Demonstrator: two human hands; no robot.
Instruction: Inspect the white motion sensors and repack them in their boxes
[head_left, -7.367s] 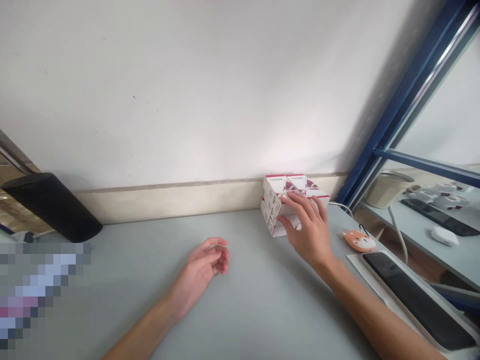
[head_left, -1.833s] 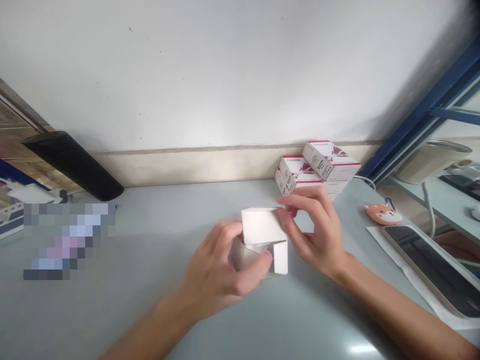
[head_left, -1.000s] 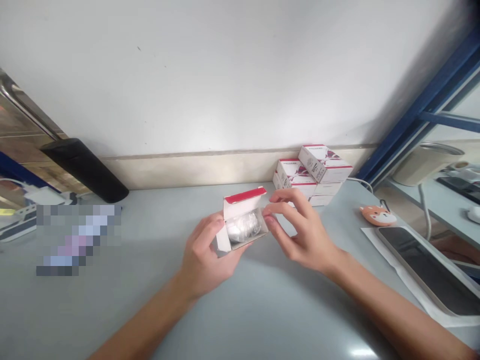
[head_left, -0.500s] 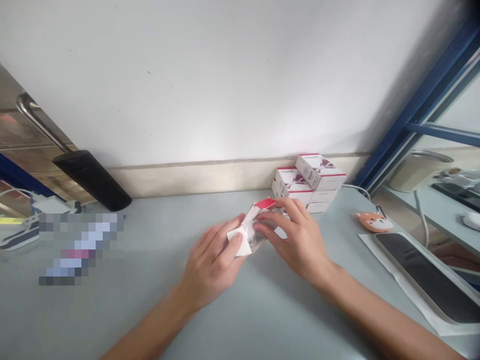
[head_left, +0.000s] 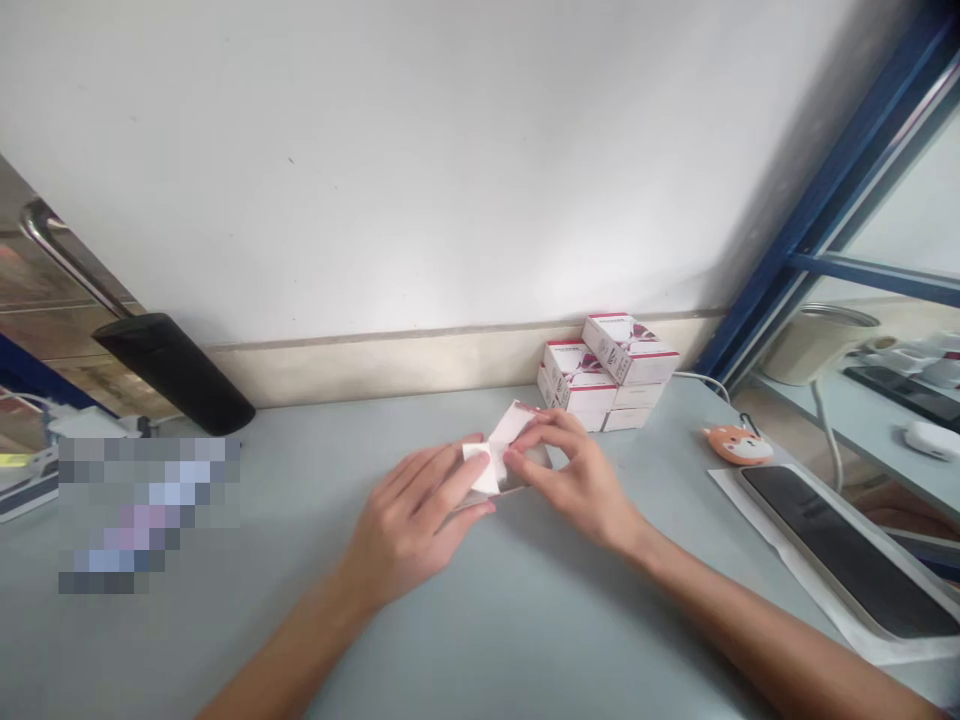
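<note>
A small white cardboard box (head_left: 483,482) with its end flaps raised is between my two hands over the grey table. My left hand (head_left: 412,515) wraps round it from the left, the thumb lying on a white flap. From the right, my right hand (head_left: 574,475) reaches to the box's opening, thumb and forefinger close together at the flaps. Whether those fingertips pinch a flap or something inside cannot be made out. Behind my right hand stands a stack of white and red boxes (head_left: 577,375) against the wall.
At the right, a phone (head_left: 847,550) lies on a white sheet beside an orange animal-faced case (head_left: 739,444). A black cylinder-like object (head_left: 176,375) leans at the back left. A blurred-out item (head_left: 150,515) lies on the left. A blue frame (head_left: 795,200) borders the right.
The box has tipped to a flatter angle between my hands. My right fingers have drawn closer together at its opening, and the clear plastic seen inside before is now hidden.
</note>
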